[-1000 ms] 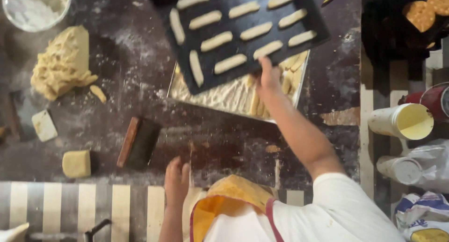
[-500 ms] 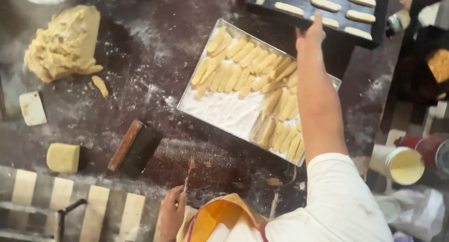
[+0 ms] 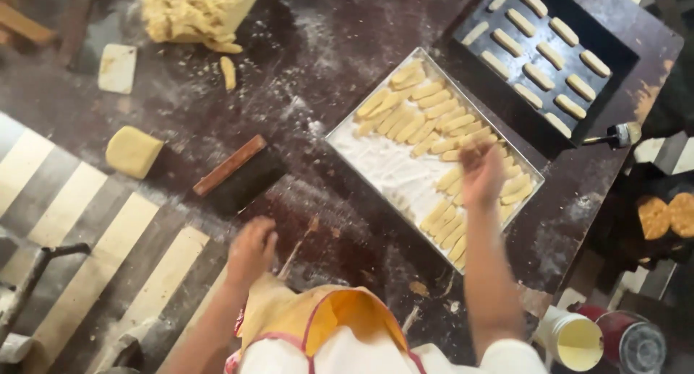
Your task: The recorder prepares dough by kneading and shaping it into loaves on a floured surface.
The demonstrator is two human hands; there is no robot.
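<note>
My right hand [image 3: 481, 175] hovers, blurred by motion, over a floured metal tray [image 3: 394, 168] with fingers apart and nothing visibly in it. Several pale dough sticks [image 3: 426, 114] lie in rows along the tray's far and right sides. My left hand [image 3: 253, 247] rests with fingers curled on the dark, floured table near the front edge, beside a thin tool [image 3: 296, 251]. A dark baking tray [image 3: 614, 85] with several spaced dough sticks sits at the far right corner.
A dough mass [image 3: 191, 9] lies at the back left, with a yellow dough block [image 3: 132, 151], a wooden-handled scraper [image 3: 238, 175] and a white scraper [image 3: 116, 68] nearby. A brush [image 3: 614, 135] lies beside the dark tray. A pale cup [image 3: 578, 338] and a red can [image 3: 636, 341] stand at the lower right.
My right hand carried the dark tray off the floured tray to the far right corner, let it go, and came back over the floured tray. The left hand barely moved.
</note>
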